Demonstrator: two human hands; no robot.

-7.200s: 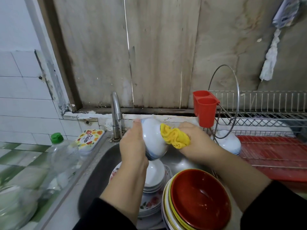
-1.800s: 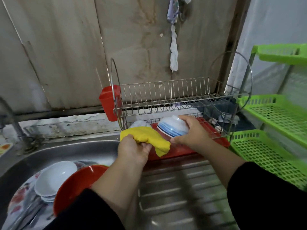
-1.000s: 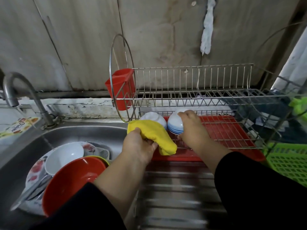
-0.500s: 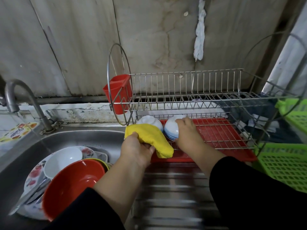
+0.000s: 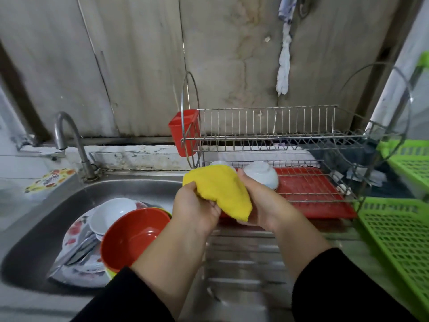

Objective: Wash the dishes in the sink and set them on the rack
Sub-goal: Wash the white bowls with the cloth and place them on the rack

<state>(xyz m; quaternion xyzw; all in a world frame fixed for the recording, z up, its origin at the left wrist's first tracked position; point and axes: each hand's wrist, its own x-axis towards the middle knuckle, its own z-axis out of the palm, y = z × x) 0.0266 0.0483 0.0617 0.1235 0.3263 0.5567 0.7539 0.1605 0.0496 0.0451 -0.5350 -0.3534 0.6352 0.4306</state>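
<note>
The sink is the biggest thing, and it holds a pile of dirty dishes. The rack stands to its right, made of thin wire with a red tray under it. In the sink the flowered plate lies at the bottom. It looks wide, hard and wet, so it may slip; take it by the rim with both hands. The red bowl sits on top of the pile, near the left arm. It looks light, maybe plastic, and its rim is the easy place to hold. The white bowl in the sink looks like it could break, so lift it gently. Two washed bowls sit upside down on the rack. The right one is just behind the right hand. The other peeks out behind the cloth.

The yellow cloth is soft and floppy. The left hand pinches it at its left edge. The right hand is curled and touches its other side, but the cloth hides whether that grip is closed on it.
</note>
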